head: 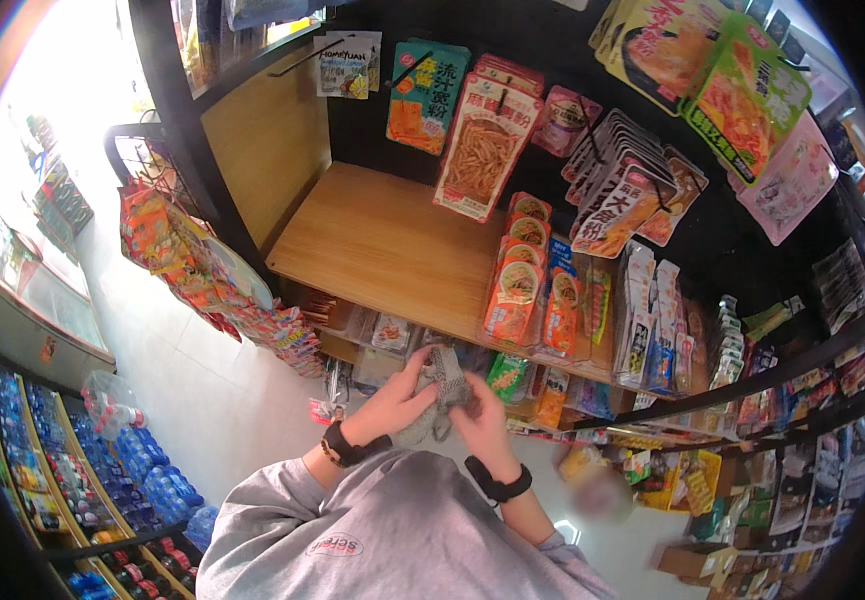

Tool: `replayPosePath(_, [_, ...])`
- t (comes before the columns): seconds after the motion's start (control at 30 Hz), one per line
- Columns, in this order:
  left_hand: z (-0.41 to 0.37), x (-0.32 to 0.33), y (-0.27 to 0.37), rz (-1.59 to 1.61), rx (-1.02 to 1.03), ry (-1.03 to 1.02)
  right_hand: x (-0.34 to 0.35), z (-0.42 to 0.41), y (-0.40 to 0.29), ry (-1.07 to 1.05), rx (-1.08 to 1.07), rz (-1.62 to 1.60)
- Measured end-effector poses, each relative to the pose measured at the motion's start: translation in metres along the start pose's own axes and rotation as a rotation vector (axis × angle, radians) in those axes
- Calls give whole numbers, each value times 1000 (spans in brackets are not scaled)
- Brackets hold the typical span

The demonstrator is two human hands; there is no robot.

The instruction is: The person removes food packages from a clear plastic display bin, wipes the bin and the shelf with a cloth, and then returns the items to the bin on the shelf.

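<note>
Both hands are in front of my chest, just short of the edge of a wooden shelf [380,247]. My left hand [395,405] grips a crumpled grey cloth [443,390] by its left side, thumb on its front. On the right side of the same cloth, the bent fingers of my right hand [486,424] close on it. A small loop hangs from the cloth's lower part. Dark bands circle both wrists. Standing on the shelf to the right are orange snack packets [515,292] in rows.
Snack packets [488,142] hang from hooks above the shelf. A rack of packaged snacks [199,262] stands at the left, with bottled drinks [154,480] at lower left. A yellow crate [702,480] and a cardboard box [695,562] are on the floor at right. A black rail [762,375] crosses the right side.
</note>
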State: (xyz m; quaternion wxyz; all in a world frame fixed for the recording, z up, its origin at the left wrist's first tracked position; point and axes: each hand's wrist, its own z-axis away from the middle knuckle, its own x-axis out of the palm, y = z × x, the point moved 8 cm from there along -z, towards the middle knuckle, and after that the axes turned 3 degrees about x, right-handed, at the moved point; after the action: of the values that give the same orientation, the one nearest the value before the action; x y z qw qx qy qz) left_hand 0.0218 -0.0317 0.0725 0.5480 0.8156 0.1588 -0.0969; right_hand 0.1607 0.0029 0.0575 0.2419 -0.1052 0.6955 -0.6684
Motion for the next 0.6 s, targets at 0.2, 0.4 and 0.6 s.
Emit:
replayPosePath(0.2, [-20, -74, -38, 8, -110, 127, 14, -54, -76, 284, -383, 545])
replayPosePath(0.4, [-54, -129, -83, -250, 23, 235, 63, -81, -32, 217, -243, 1015])
replayPosePath(0.6, [-78, -155, -106, -464, 129, 319, 66, -87, -33, 257, -217, 1049])
